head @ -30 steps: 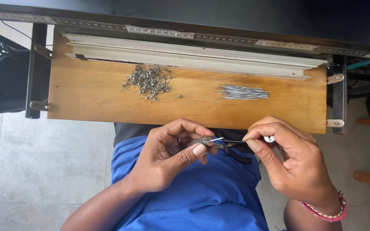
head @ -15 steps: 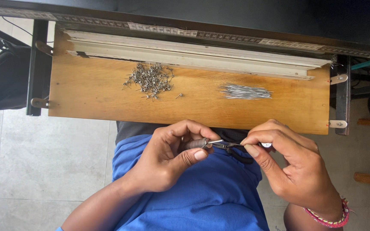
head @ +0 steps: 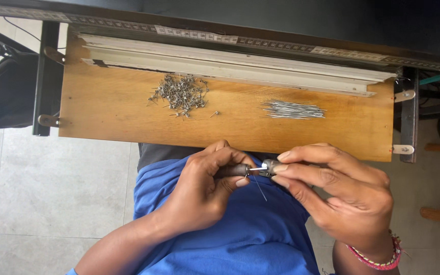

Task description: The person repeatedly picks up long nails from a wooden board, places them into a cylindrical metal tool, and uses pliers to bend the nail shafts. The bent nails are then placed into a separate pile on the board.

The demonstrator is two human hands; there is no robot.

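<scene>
Left hand (head: 204, 188) grips a small dark tool (head: 236, 170) | right hand (head: 339, 191) pinches its metal tip (head: 268, 167), thin wire (head: 258, 186) hanging | wooden board (head: 118, 109) bears twisted wire pieces (head: 180, 95) and straight pins (head: 294, 109)

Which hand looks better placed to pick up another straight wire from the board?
Probably the right hand: the straight wires lie just beyond it, while the left hand grips the small tool.
</scene>
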